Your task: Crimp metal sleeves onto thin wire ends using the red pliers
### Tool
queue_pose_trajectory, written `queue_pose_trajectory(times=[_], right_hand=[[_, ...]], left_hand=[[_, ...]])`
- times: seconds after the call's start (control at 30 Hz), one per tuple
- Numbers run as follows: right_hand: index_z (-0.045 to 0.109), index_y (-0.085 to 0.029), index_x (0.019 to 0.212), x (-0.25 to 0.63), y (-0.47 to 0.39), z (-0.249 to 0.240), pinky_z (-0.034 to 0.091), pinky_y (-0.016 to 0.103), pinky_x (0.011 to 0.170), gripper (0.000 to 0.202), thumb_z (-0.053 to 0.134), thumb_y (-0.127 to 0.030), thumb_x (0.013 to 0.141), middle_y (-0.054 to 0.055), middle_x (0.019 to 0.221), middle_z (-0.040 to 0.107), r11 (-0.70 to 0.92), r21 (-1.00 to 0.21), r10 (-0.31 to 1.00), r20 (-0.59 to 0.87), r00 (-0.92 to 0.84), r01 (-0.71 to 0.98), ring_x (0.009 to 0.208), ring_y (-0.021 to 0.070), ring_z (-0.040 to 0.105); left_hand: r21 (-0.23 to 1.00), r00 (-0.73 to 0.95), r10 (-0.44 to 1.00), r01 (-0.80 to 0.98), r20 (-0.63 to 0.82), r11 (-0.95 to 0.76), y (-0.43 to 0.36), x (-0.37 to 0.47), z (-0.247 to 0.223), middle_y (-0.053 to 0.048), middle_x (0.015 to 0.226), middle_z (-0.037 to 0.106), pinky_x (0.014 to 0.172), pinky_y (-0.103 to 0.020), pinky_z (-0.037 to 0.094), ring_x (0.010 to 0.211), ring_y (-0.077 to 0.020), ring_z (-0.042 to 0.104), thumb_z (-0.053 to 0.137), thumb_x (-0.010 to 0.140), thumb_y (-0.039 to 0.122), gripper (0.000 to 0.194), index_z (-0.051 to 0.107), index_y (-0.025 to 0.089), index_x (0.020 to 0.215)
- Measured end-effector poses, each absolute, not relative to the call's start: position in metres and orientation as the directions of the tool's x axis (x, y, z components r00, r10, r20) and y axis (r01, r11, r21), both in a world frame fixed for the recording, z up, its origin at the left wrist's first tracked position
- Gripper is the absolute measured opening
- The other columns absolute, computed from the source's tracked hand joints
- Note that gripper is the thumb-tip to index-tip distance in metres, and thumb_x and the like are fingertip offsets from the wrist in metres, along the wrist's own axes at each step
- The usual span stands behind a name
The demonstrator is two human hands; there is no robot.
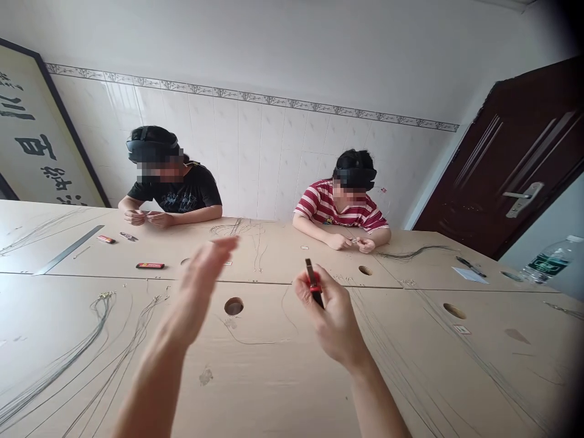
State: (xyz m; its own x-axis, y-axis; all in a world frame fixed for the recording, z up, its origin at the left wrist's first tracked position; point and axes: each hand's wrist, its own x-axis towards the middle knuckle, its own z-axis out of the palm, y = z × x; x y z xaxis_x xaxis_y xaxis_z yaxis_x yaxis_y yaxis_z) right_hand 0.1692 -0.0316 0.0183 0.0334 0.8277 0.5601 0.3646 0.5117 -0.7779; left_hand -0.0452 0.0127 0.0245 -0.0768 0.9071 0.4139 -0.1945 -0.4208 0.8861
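Observation:
My left hand is raised above the table, its fingers stretched out and slightly blurred, holding nothing. Opposite it, my right hand is closed around what looks like a small red-and-black utility knife, with its metal end pointing up and away from me. On the table between my hands lies a thin loose wire. Two bundles of thin wires fan out at the left, one bundle farther out and another bundle nearer my left forearm.
Two people sit across the wooden table, each handling something small. A metal ruler, a red-and-black item, pliers and a pen lie about. A water bottle stands at the right. Round holes pierce the tabletop.

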Motion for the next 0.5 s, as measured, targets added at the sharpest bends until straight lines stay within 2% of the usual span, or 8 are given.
queue_pose_trajectory(times=[0.1,0.17,0.2,0.23,0.3,0.37,0.43,0.5], right_hand=[[0.048,-0.021,0.077,0.165,-0.037,0.021,0.039,0.025,0.064,0.024,0.051,-0.036,0.095,-0.001,0.073,0.051,0.516,-0.768,0.834,0.551,-0.019,0.379,0.068,0.0142,0.048],[0.048,-0.021,0.077,0.166,-0.038,0.022,0.039,0.025,0.064,0.024,0.051,-0.036,0.095,-0.001,0.072,0.051,0.521,-0.765,0.828,0.561,-0.008,0.379,0.068,0.0139,0.048],[0.049,-0.021,0.077,0.167,-0.038,0.022,0.038,0.025,0.064,0.024,0.051,-0.036,0.095,-0.001,0.072,0.050,0.522,-0.766,0.824,0.566,0.009,0.376,0.067,0.0137,0.047],[0.050,-0.020,0.078,0.168,-0.036,0.021,0.038,0.025,0.063,0.023,0.051,-0.036,0.095,-0.002,0.071,0.050,0.521,-0.770,0.821,0.570,0.031,0.369,0.066,0.0134,0.046],[0.051,-0.020,0.079,0.170,-0.031,0.019,0.036,0.024,0.060,0.024,0.052,-0.037,0.095,-0.002,0.069,0.047,0.509,-0.793,0.822,0.563,0.083,0.335,0.063,0.0125,0.042],[0.051,-0.020,0.078,0.169,-0.026,0.015,0.034,0.024,0.056,0.025,0.052,-0.039,0.095,-0.003,0.067,0.042,0.482,-0.834,0.840,0.527,0.128,0.267,0.060,0.0117,0.038],[0.050,-0.020,0.078,0.164,-0.022,0.010,0.031,0.023,0.053,0.026,0.053,-0.040,0.094,-0.004,0.066,0.038,0.449,-0.873,0.865,0.478,0.151,0.193,0.058,0.0112,0.034],[0.050,-0.020,0.078,0.156,-0.020,0.007,0.030,0.023,0.051,0.026,0.053,-0.040,0.094,-0.004,0.065,0.036,0.427,-0.894,0.883,0.444,0.150,0.137,0.057,0.0109,0.033]], left_hand=[[0.950,0.451,0.837,-0.170,0.310,-0.261,0.011,-0.005,0.022,-0.012,0.128,0.064,0.107,-0.042,0.039,0.124,-0.0295,0.054,0.049,0.086,0.065,0.056,0.068,0.022,0.115],[0.985,0.736,0.655,-0.124,0.172,-0.119,0.012,0.005,0.018,-0.014,0.112,0.071,0.090,-0.038,0.051,0.097,-0.0250,0.068,0.054,0.083,0.066,0.057,0.070,0.018,0.109],[0.996,0.834,0.546,-0.069,0.086,-0.051,0.011,0.006,0.017,-0.012,0.096,0.074,0.073,-0.031,0.054,0.073,-0.0192,0.069,0.059,0.082,0.063,0.053,0.072,0.016,0.102],[1.000,0.897,0.441,-0.007,0.003,0.008,0.010,0.005,0.016,-0.009,0.078,0.074,0.054,-0.024,0.049,0.050,-0.0123,0.061,0.062,0.081,0.059,0.048,0.073,0.014,0.093],[0.993,0.954,0.286,0.067,-0.093,0.099,0.005,0.001,0.017,-0.003,0.048,0.062,0.032,-0.019,0.023,0.027,-0.0031,0.031,0.061,0.085,0.053,0.043,0.074,0.013,0.077],[0.984,0.984,0.177,-0.030,-0.001,0.175,-0.003,-0.006,0.019,-0.001,0.036,0.051,0.027,-0.021,0.010,0.022,-0.0031,0.021,0.055,0.089,0.053,0.049,0.074,0.013,0.068],[0.945,0.967,0.150,-0.235,0.204,0.229,-0.013,-0.014,0.021,-0.001,0.029,0.044,0.024,-0.021,0.012,0.019,-0.0056,0.025,0.049,0.091,0.055,0.054,0.073,0.016,0.062],[0.853,0.873,0.244,-0.475,0.424,0.217,-0.023,-0.024,0.026,0.003,0.023,0.034,0.021,-0.021,0.017,0.016,-0.0072,0.024,0.044,0.093,0.056,0.057,0.073,0.019,0.062]])
